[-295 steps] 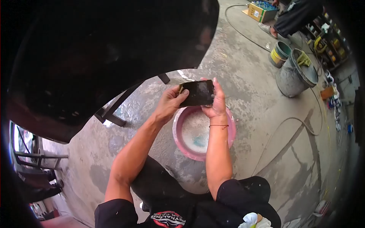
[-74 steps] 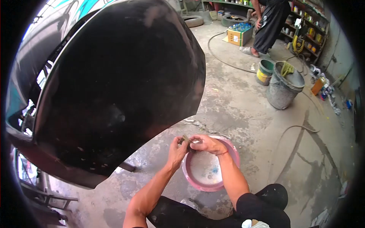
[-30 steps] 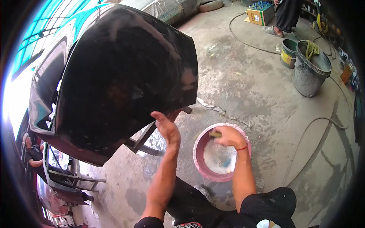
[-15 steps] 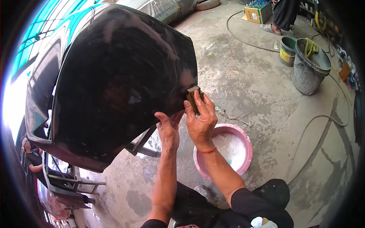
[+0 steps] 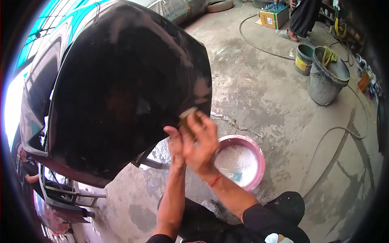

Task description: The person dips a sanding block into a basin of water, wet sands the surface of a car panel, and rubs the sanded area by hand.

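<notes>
A large curved black car body panel (image 5: 125,89) fills the left and centre, with dull greyish patches near its right edge. My left hand (image 5: 175,148) holds the panel's lower right edge, thumb on the front and fingers hidden behind. In my right hand (image 5: 202,143) is a small brownish sanding block (image 5: 188,118), pressed against the panel just above the left thumb. The right hand and block are slightly blurred. Below and to the right of my hands stands a pink basin (image 5: 261,162) with whitish, foamy liquid.
A large grey bucket (image 5: 324,87) with a yellowish cloth (image 5: 328,56) and a smaller bucket (image 5: 303,60) stand at the right. A hose (image 5: 312,162) runs across the concrete floor. Another person's leg (image 5: 302,20) is beside a box (image 5: 273,17). A metal stand (image 5: 150,162) lies beneath the panel.
My right hand has slid the sanding block left and down from the panel's right edge, close to my left thumb. My left hand keeps its hold; the view has shifted slightly.
</notes>
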The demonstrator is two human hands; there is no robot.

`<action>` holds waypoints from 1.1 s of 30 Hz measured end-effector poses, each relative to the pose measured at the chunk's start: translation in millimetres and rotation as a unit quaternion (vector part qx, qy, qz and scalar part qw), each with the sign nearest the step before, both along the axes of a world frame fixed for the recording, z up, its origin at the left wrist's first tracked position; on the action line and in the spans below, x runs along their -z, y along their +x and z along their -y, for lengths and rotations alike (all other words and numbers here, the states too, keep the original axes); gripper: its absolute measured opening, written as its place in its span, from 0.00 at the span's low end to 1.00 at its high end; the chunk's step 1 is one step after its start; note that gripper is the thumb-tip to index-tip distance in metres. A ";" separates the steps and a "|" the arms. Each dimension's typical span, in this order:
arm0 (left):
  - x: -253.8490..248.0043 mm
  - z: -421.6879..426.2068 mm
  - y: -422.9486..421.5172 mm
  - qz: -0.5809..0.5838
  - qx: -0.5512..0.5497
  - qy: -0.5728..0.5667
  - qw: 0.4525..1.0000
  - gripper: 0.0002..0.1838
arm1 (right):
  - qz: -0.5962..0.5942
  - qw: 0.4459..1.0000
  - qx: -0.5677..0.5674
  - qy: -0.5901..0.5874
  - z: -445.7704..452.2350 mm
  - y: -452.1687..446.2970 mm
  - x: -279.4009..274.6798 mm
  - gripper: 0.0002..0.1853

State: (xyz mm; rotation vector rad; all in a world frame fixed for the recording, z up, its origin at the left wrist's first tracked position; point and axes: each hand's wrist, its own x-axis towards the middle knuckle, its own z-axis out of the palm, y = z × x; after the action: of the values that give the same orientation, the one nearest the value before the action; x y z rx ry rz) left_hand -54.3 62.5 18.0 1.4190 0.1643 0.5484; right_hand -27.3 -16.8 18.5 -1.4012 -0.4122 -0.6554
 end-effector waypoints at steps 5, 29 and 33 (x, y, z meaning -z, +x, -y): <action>0.2 6.1 0.9 0.029 0.010 -0.038 0.999 0.49 | -0.116 0.990 0.002 0.082 8.7 48.8 -0.7 0.19; 1.0 2.7 -0.8 0.011 0.046 0.020 0.999 0.53 | -0.113 0.991 0.007 0.066 13.7 46.4 -10.1 0.21; -2.7 0.0 -15.6 -0.036 0.028 0.043 0.998 0.51 | 0.049 0.999 -0.009 0.009 4.5 4.1 -1.5 0.19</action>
State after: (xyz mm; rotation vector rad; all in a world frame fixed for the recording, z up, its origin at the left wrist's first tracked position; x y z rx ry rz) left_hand -69.9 62.6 20.7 1.5228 0.1599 0.4623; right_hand -23.2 -21.3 20.0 -1.3497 -0.4949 -0.7130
